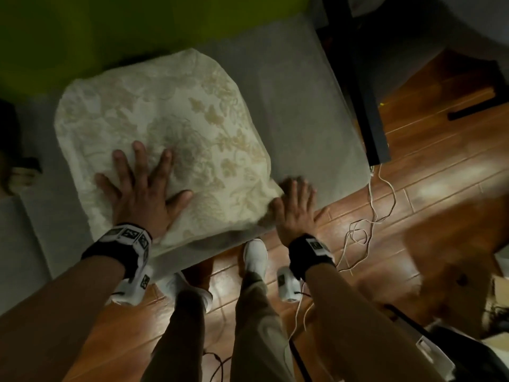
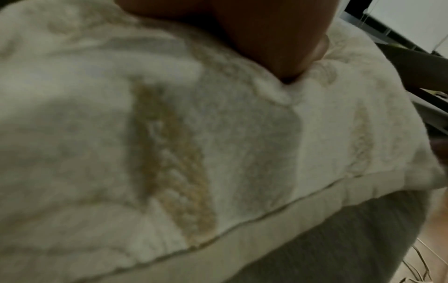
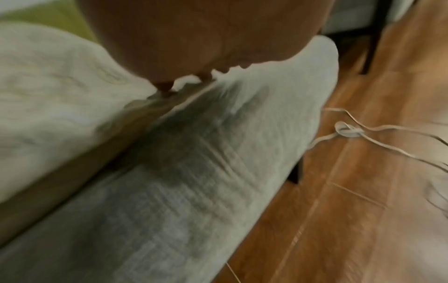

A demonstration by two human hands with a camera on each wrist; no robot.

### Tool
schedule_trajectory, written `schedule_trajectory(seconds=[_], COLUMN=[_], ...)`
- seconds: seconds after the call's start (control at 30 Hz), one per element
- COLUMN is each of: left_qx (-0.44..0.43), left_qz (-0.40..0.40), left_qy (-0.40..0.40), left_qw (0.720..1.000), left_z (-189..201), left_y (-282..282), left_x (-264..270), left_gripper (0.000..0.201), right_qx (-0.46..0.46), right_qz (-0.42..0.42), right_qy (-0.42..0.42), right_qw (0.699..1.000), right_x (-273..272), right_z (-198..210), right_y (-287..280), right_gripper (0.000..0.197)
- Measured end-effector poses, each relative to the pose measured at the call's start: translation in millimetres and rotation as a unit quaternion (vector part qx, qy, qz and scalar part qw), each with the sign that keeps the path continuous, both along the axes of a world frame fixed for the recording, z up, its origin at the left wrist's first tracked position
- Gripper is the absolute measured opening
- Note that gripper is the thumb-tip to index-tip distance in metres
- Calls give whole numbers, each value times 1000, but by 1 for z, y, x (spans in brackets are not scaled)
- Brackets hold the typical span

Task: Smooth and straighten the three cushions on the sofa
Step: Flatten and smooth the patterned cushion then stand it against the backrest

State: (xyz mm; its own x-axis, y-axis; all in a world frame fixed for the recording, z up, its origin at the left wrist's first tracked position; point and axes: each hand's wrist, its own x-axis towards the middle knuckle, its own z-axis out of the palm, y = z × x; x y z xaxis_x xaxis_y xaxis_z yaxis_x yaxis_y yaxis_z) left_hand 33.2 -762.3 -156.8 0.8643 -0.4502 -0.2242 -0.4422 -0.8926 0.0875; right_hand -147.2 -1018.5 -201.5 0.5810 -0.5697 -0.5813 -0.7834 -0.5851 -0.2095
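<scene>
Item: one cream floral cushion (image 1: 165,139), lying flat on the grey sofa seat (image 1: 308,128), its near corner at the seat's front edge. My left hand (image 1: 143,188), fingers spread wide and straight, presses flat on the cushion's 7 o'clock area. My right hand (image 1: 294,208), fingers straight and blurred, rests against the cushion's 4 o'clock corner; white cables (image 1: 366,227) lie on the wooden floor (image 1: 429,172) at 3 o'clock.

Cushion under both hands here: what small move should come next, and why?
Probably sweep the left hand outward across the cushion toward its far edge. The fingers lie spread flat on the patterned top, the fabric dents and creases around them, and the right hand braces the near right corner at the sofa seat's edge.
</scene>
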Motion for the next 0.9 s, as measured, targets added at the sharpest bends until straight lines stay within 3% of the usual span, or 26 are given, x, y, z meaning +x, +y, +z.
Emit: schedule_trajectory(seconds=[0.03,0.1,0.17,0.23,0.3,0.37,0.43,0.53,0.63,0.7,0.77,0.83,0.9], left_qx=[-2,6,17,24,12,-8,-22,-63,-154,-215,-220,-172,-103], left_qz=[-4,-2,4,9,1,-29,-41,-28,34,85,106,133,157], left_qy=[0,8,22,27,39,44,54,48,-20,-47,-45,-3,69], left_qw=[1000,1000,1000,999,999,999,997,997,987,972,969,976,980], left_z=[-2,-4,-4,-8,-9,-13,-14,2,25,40,44,34,14], left_y=[0,-3,-8,-6,4,20,30,33,37,37,35,36,43], left_x=[2,3,-1,-1,2,2,3,-7,-17,-23,-27,-25,-22], left_gripper=[91,91,89,85,83,82,79,77,67,63,64,66,69], right_qx=[-21,-45,-33,-28,-33,-39,-19,7,-45,-73,-70,-62,-60], right_qz=[-13,40,146,256,308,313,287,209,125,183,314,387,408], right_qy=[-27,-106,-186,-234,-199,-129,-72,-16,-111,-236,-288,-253,-184], right_qw=[999,993,971,938,930,940,955,978,985,951,902,884,892], right_x=[-4,15,55,91,109,104,92,66,52,62,92,125,137], right_z=[10,45,77,80,60,30,15,24,62,91,104,94,61], right_y=[-1,20,58,94,96,77,52,25,21,49,90,118,121], right_gripper=[71,71,69,69,69,72,75,74,76,72,67,64,67])
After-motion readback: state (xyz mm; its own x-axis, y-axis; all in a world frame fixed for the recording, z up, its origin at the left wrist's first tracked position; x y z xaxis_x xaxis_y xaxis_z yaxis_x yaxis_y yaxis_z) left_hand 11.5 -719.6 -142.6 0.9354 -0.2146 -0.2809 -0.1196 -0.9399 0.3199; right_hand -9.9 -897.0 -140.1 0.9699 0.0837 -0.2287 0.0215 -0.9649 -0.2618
